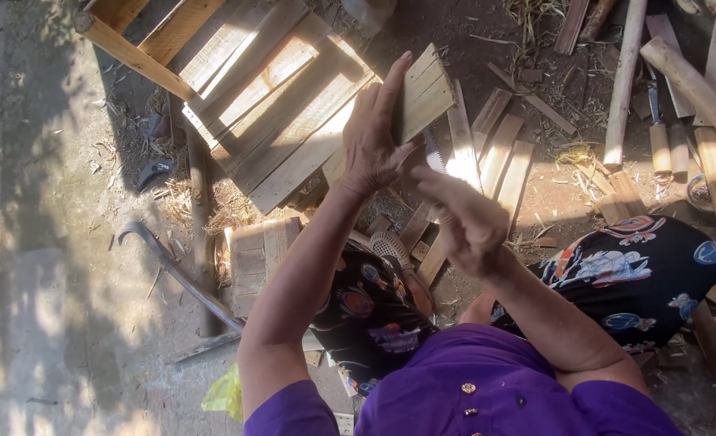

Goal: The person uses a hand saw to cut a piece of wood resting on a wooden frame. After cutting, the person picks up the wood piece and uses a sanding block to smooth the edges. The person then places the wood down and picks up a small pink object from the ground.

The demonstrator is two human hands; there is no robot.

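Wood: a small bundle of flat wood strips [422, 95] is held up over the ground.
Left hand [374, 137]: wraps around the bundle.
Right hand [467, 218]: closed, seems to grip a saw blade [434, 153].
Near: wooden pallet [277, 97], loose boards [499, 153].

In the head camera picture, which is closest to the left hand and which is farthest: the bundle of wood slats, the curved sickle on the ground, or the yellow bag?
1. The bundle of wood slats: the left hand has it in its grip, to the hand's right.
2. The curved sickle: on the ground, below and left of that hand.
3. The yellow bag: farthest, at the bottom beside the purple sleeve.
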